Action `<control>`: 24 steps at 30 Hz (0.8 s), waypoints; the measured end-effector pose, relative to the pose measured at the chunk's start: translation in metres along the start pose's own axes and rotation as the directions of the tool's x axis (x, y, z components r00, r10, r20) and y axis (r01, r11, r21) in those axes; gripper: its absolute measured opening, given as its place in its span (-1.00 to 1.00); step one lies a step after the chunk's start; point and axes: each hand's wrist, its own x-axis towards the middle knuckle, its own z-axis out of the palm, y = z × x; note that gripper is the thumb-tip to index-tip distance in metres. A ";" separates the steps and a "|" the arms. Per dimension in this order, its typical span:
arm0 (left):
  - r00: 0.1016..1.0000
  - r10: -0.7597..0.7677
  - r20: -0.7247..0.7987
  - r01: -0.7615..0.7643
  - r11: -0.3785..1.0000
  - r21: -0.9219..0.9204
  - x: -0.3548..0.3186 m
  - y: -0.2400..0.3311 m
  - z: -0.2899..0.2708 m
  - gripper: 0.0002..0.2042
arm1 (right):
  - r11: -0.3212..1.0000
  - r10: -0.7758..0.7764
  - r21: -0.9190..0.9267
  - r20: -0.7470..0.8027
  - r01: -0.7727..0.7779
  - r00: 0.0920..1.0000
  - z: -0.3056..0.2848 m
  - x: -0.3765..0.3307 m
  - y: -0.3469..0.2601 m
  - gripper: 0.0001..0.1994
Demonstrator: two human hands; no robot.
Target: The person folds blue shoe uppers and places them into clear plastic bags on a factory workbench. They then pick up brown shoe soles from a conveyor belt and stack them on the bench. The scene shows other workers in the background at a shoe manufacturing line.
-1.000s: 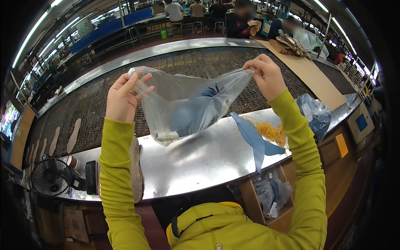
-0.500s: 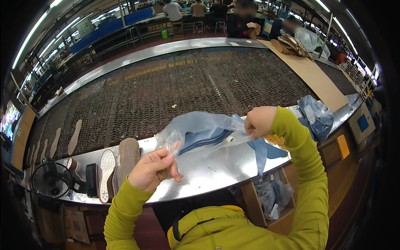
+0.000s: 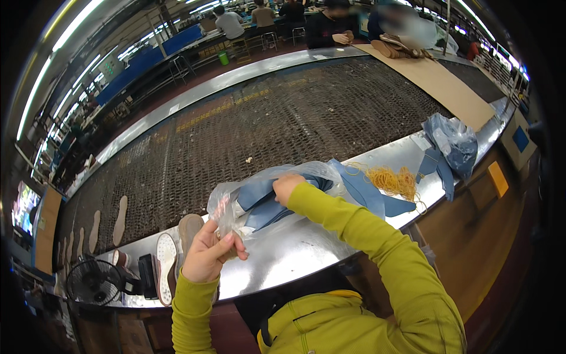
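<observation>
A clear plastic bag (image 3: 219,197) lies along the metal edge before me, with several flat blue shoe pieces (image 3: 256,193) inside. My left hand (image 3: 207,252) is closed, pinching the near left edge of the bag between thumb and fingers. Reaching in over the bag, my right hand (image 3: 288,187) is closed on the blue pieces, its fingertips mostly hidden. Just right of the bag lies a larger loose blue piece (image 3: 361,187), partly beneath the plastic.
Beyond is a dark mesh conveyor (image 3: 236,130). Yellow bands (image 3: 396,182) and another bag of blue pieces (image 3: 457,144) sit right. Shoe soles (image 3: 167,253) and a black fan (image 3: 91,282) stand left; insoles (image 3: 120,221) lie on the mesh. Across it, people sit by stacked brown shoe parts (image 3: 392,48).
My right hand has let go of the bag's right side and moved left, into the blue pieces. My left hand keeps its pinch. The view has turned slightly.
</observation>
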 end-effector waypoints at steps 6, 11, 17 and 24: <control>0.998 -0.064 -0.010 0.064 0.998 -0.027 0.003 -0.016 -0.007 -0.46 | 0.999 0.027 -0.018 -0.026 -0.027 0.999 0.023 0.016 0.013 -0.41; 0.992 -0.128 -0.012 0.127 0.990 -0.065 0.014 -0.028 -0.011 -0.46 | 0.999 -0.005 0.033 -0.068 0.007 0.998 0.037 0.012 0.020 -0.42; 0.987 -0.156 -0.035 0.154 0.987 -0.050 0.022 -0.029 -0.007 -0.50 | 0.987 -0.147 0.064 -0.008 0.147 0.989 0.042 0.015 0.015 -0.36; 0.998 -0.008 0.066 0.010 1.000 -0.024 0.022 -0.014 -0.005 -0.44 | 0.992 -0.115 0.063 0.127 0.107 0.985 0.029 0.024 0.011 -0.24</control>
